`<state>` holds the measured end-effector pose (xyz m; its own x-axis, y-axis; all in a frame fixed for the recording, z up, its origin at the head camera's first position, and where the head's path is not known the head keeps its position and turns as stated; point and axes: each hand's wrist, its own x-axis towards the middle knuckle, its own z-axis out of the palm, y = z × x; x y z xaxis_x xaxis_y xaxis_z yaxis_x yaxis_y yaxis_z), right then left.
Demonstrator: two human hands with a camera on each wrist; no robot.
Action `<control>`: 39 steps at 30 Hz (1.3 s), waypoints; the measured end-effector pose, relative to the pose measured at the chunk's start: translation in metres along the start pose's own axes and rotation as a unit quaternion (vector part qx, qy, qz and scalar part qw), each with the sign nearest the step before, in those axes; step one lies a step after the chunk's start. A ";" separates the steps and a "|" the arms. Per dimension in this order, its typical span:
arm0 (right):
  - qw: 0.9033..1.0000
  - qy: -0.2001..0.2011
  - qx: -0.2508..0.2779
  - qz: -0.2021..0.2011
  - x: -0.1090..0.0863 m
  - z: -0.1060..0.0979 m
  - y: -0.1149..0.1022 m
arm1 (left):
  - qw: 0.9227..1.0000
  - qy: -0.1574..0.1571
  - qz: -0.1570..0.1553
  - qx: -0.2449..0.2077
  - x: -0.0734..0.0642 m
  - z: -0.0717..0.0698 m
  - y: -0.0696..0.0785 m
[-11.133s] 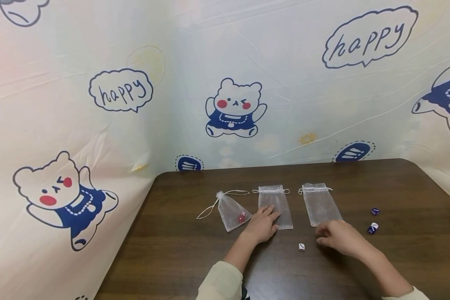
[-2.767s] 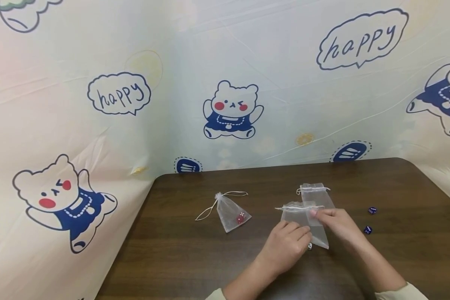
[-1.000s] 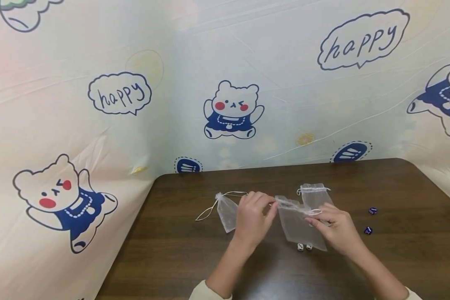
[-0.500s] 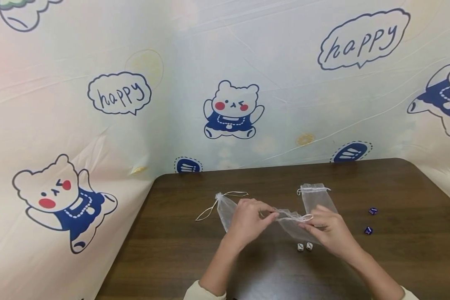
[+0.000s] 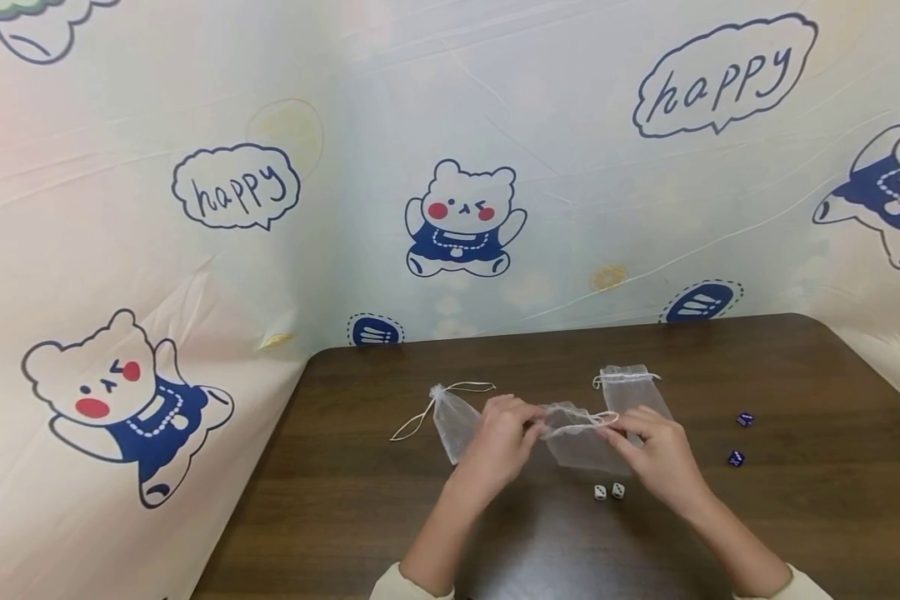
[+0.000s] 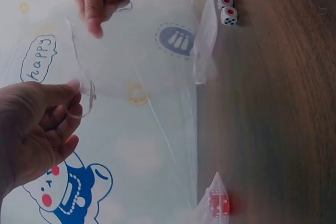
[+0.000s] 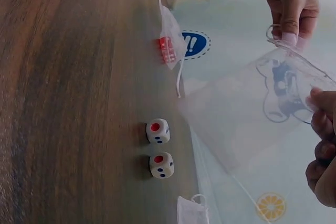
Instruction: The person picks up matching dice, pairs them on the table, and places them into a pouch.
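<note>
A sheer white drawstring pouch is stretched between both hands, raised over the table. My left hand pinches one side of its mouth between thumb and fingers, by the cord. On the other side of the mouth, my right hand pinches the edge near a cord loop. The pouch looks empty and see-through in the right wrist view. Two white dice with red and blue pips sit side by side on the table, just nearer than the pouch.
On the left lies a tied pouch holding red dice, partly hidden by the left hand in the head view. A flat pouch lies behind the right hand. Two blue dice rest at the right of the brown table.
The second pouch was lifted from the table; its mouth is now held by both hands and drawn wider. A white die from the right now sits beside the other white one.
</note>
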<state>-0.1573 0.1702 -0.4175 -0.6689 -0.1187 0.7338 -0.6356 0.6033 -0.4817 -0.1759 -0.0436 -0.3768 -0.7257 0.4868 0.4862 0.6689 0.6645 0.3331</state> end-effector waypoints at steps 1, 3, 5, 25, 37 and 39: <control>1.000 -0.002 -0.007 0.008 0.000 0.000 0.001 | 1.000 0.010 0.000 0.001 0.000 0.000 0.000; 1.000 -0.006 -0.019 0.024 -0.001 0.000 0.003 | 1.000 0.026 -0.004 0.004 0.000 -0.002 0.000; 0.999 -0.014 -0.032 0.039 -0.003 0.000 0.005 | 0.999 0.038 -0.008 0.002 0.000 -0.004 -0.001; 0.955 -0.204 -0.054 0.207 -0.020 -0.007 0.019 | 0.994 0.103 -0.015 0.018 0.002 -0.010 -0.004; 0.929 -0.306 -0.054 0.203 -0.028 -0.006 0.021 | 0.995 0.093 -0.027 0.017 0.001 -0.012 -0.004; 0.922 -0.319 -0.057 0.211 -0.029 -0.005 0.021 | 0.995 0.092 -0.027 0.016 0.001 -0.012 -0.003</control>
<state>-0.1495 0.1906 -0.4463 -0.9609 -0.2733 0.0435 -0.2471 0.7762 -0.5801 -0.1767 -0.0526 -0.3677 -0.7169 0.3392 0.6091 0.6215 0.7068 0.3379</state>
